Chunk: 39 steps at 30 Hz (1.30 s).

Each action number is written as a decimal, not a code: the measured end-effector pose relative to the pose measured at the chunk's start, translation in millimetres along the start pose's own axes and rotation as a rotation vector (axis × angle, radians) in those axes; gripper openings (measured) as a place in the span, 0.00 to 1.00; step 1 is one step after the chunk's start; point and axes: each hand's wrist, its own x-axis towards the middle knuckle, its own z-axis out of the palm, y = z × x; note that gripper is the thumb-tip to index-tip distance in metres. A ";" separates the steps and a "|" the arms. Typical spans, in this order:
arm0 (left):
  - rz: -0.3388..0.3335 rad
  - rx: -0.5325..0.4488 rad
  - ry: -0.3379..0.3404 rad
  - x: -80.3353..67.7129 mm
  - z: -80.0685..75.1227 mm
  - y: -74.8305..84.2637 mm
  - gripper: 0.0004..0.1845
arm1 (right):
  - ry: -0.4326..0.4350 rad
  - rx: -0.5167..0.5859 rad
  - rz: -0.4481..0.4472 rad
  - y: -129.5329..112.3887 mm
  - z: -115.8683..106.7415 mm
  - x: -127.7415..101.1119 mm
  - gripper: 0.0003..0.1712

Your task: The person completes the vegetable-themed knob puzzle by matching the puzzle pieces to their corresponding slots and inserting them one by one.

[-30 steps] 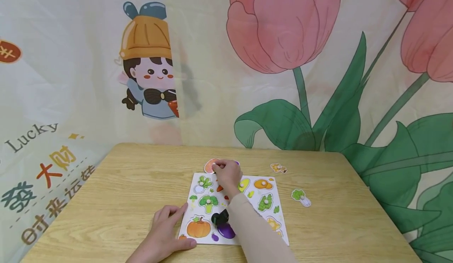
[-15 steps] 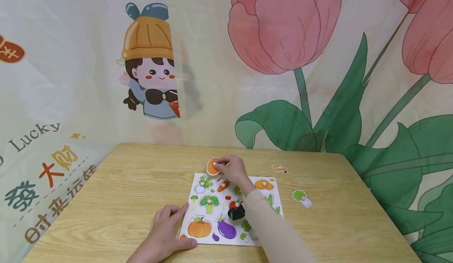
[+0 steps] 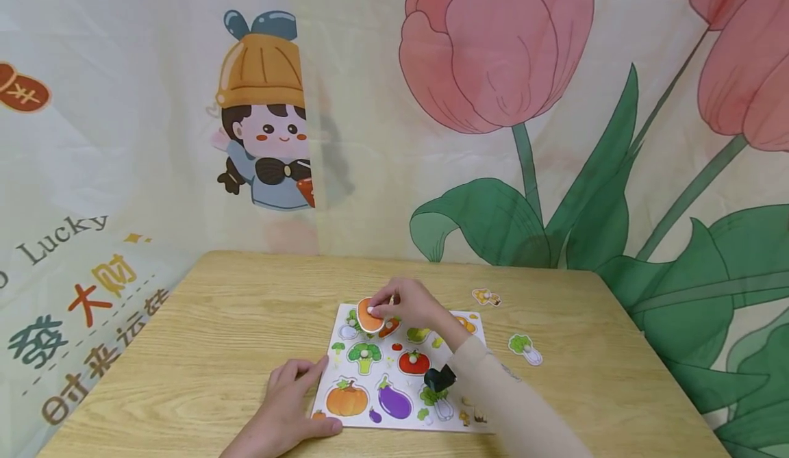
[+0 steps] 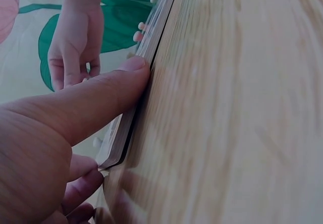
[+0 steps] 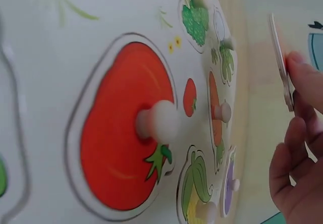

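My right hand [image 3: 411,304] pinches the knob of an orange puzzle piece [image 3: 367,322] over the far left part of a white vegetable puzzle board [image 3: 388,371]. In the right wrist view the piece [image 5: 277,57] appears edge-on, tilted at the fingertips. My left hand [image 3: 286,400] rests at the board's near left corner, thumb on the near edge and index fingertip at the left edge. The left wrist view shows that thumb [image 4: 108,95] lying straight along the edge. A knobbed tomato piece [image 3: 415,363] and a broccoli piece [image 3: 364,355] sit in the board.
Right of the board, a bok choy piece [image 3: 525,349] lies on the wooden table [image 3: 604,376], with a mushroom piece [image 3: 486,297] farther back. A purple knobbed piece [image 5: 229,183] shows near the board's far side in the right wrist view. A printed cloth [image 3: 364,225] hangs behind the table.
My right hand has lifted the orange piece from the table behind the board and brought it toward me, over the board's far left part. My left hand has stayed at the corner.
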 end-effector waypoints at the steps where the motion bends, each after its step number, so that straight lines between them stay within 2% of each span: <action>1: 0.001 0.000 -0.002 -0.2 -0.2 0.3 0.63 | -0.025 0.007 -0.010 -1.4 -0.9 -3.3 0.05; 10: 0.037 0.001 -0.003 -1.7 -1.2 0.2 0.62 | -0.253 0.017 -0.202 -7.9 3.7 -21.3 0.06; 18: 0.059 -0.010 -0.009 -2.0 -2.3 -0.8 0.61 | -0.385 -0.016 -0.280 -10.1 13.3 -27.8 0.07; 30: 0.050 -0.008 -0.021 -2.7 -4.1 -1.9 0.61 | -0.459 -0.111 -0.409 -16.1 29.2 -26.2 0.08; 39: 0.060 -0.005 -0.019 -2.3 -3.9 -2.8 0.61 | -0.483 -0.123 -0.398 -17.8 38.8 -26.3 0.07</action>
